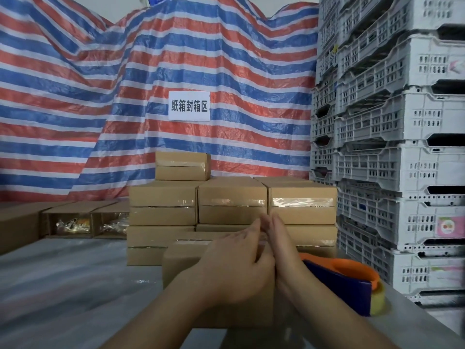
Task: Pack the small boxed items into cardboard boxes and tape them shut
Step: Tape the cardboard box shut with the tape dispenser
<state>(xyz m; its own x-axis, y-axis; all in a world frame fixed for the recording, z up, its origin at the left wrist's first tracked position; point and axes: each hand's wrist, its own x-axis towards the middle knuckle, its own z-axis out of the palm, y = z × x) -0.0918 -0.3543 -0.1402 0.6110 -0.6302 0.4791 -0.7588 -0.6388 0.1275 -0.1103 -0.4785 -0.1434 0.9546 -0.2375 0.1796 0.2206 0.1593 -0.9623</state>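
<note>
Two hands meet over one cardboard box (191, 268) on the worktop (75, 285), and that box sits right under the grip. Our left hand (234, 268) lies on its top with fingers loosely curled; our right hand (281, 250) stands edge-on against it, fingers straight. Whether either grip pinches a tape end we cannot tell, since the fingertips blur together.

How far along are we? Well along, we judge. Beyond the grip stands a stack of taped boxes (231, 205): we count three across the upper row, one more perched on top (182, 166), and at least two rows below, partly hidden. Shiny tape shows on their front seams.

Still to do: two open boxes (88, 222) lie away to the left of the grip, mouths toward us, with glinting wrapped items inside, not yet sealed. The box under our hands looks like the one being closed now.

One tape dispenser (349, 280), orange and blue, waits just right of the grip.
</note>
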